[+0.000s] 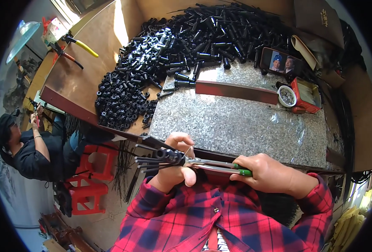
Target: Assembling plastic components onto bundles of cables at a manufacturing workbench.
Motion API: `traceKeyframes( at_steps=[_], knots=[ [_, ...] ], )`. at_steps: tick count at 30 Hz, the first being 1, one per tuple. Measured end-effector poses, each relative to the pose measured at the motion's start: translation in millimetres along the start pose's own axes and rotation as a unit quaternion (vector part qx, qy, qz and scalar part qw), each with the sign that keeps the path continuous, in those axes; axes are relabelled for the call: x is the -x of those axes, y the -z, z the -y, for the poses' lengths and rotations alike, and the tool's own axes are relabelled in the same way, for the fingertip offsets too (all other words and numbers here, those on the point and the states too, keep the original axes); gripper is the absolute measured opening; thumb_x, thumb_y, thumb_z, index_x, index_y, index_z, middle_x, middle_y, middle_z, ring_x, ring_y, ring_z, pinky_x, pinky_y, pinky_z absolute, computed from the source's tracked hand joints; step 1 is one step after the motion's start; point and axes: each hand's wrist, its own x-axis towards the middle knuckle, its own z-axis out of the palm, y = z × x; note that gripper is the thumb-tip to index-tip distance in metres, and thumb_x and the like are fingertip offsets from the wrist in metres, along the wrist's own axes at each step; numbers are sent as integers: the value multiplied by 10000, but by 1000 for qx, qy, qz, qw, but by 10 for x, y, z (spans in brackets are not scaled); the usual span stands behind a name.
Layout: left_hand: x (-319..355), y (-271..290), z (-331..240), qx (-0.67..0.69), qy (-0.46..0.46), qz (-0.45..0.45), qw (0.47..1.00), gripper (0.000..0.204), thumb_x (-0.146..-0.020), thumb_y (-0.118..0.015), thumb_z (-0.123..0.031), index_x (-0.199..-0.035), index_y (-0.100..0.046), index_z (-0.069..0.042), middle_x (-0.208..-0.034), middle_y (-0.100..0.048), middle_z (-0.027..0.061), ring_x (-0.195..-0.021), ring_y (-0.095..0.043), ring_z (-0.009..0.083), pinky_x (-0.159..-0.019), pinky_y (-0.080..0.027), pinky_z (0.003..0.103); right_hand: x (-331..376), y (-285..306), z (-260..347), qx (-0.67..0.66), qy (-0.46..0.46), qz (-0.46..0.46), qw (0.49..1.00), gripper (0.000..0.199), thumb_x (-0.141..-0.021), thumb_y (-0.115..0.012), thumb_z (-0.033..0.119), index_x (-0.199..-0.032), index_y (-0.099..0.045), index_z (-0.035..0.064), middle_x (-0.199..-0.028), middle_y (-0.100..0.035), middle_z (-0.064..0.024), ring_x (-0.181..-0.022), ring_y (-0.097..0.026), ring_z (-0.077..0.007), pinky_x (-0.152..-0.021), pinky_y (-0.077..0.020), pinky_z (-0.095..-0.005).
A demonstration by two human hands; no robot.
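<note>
My left hand (169,177) is closed round the bundled black rods and plastic hub of an umbrella frame (168,156), held just off the near edge of the bench. The rod ends fan out leftward; its fingers and thumb curl round the hub, partly hiding it. My right hand (263,169) grips pliers (244,172) with green handle ends. Their metal jaws point left and meet the right end of the hub, where a thin wire (189,149) sticks up. Whether the jaws are closed on that wire is too small to tell.
Piles of black tubes (232,31) and small notched hubs (118,98) cover the back and left of the stone slab (202,126). A flat brown bar (236,91), white bowl (286,96), red box (306,95) and phone (281,63) lie rightward. A co-worker (35,147) sits left, near red stools (88,197).
</note>
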Motion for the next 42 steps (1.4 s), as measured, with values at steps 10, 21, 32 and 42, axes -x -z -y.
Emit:
traceKeyframes(
  at_steps=[10, 21, 32, 42],
  knots=[
    [-21, -1, -114, 29, 25, 41, 998, 860, -421, -826, -507, -1000, -351, -83, -564, -368, -72, -485, -363, 39, -474, -271, 218, 156, 171, 170, 278, 66, -153, 946, 359, -753, -685, 224, -1035, -567, 34, -712, -521, -105, -613, -571, -286, -535, -453, -387],
    [-46, -65, -72, -1, 62, 70, 996, 783, -430, -861, -443, -872, -303, -119, -612, -283, -84, -515, -289, 32, -519, -286, 224, 206, 251, 242, 426, 79, -182, 883, 388, -822, -616, 327, -1032, -577, 4, -651, -475, -80, -550, -534, -224, -479, -420, -348],
    [-97, -27, -137, 55, 71, 72, 993, 685, -620, -801, -549, -858, -341, -100, -631, -332, -36, -526, -331, 75, -506, -283, 239, 138, 92, 60, 210, 54, -133, 967, 467, -751, -708, 275, -1101, -538, 16, -742, -552, -123, -630, -588, -308, -567, -482, -392],
    [-77, -31, -146, 101, 69, -31, 992, 801, -558, -827, -582, -953, -313, -112, -573, -399, -19, -480, -364, 72, -463, -286, 207, 98, 8, -38, 236, 70, -296, 923, 419, -666, -767, 213, -833, -419, 53, -736, -506, -129, -641, -529, -310, -582, -418, -396]
  ],
)
